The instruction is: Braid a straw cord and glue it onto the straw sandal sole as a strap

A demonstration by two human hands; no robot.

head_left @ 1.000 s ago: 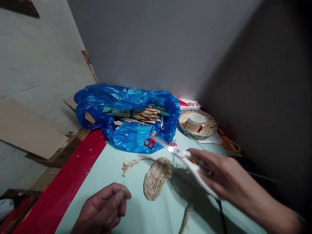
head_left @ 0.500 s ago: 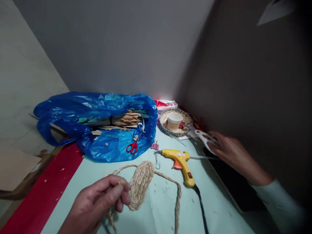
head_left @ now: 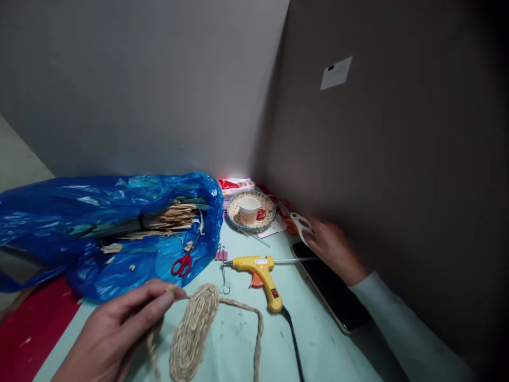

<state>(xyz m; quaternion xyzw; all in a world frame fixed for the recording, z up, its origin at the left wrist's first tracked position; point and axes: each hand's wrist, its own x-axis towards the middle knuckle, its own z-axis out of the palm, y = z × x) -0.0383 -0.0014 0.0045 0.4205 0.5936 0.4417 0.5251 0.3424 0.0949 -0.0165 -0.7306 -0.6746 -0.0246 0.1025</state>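
Note:
At the lower left, my left hand (head_left: 123, 323) pinches a strand of braided straw cord (head_left: 153, 355) between thumb and fingertips. The cord meets a flat oval coil (head_left: 194, 334) of the same braid, lying beside the hand on the table. Its other end runs right and down toward the near edge. My right hand (head_left: 338, 249) is stretched out to the right, above a dark phone-like slab. Its fingers are closed on the white handles of a pair of scissors (head_left: 302, 227), close to the wall; the blades are hard to make out.
A yellow glue gun (head_left: 256, 270) lies mid-table, its black cable (head_left: 294, 339) running forward. Behind stand a paper cup (head_left: 249, 210) and round woven tray (head_left: 234, 225). A blue plastic bag (head_left: 151, 270) of dry straw and red scissors (head_left: 182, 265) lie left. The dark slab (head_left: 338, 297) lies right.
The view has turned right. My right hand has carried the white-handled scissors away from the tray toward the wall. My left hand still pinches the cord, now left of the coil's top.

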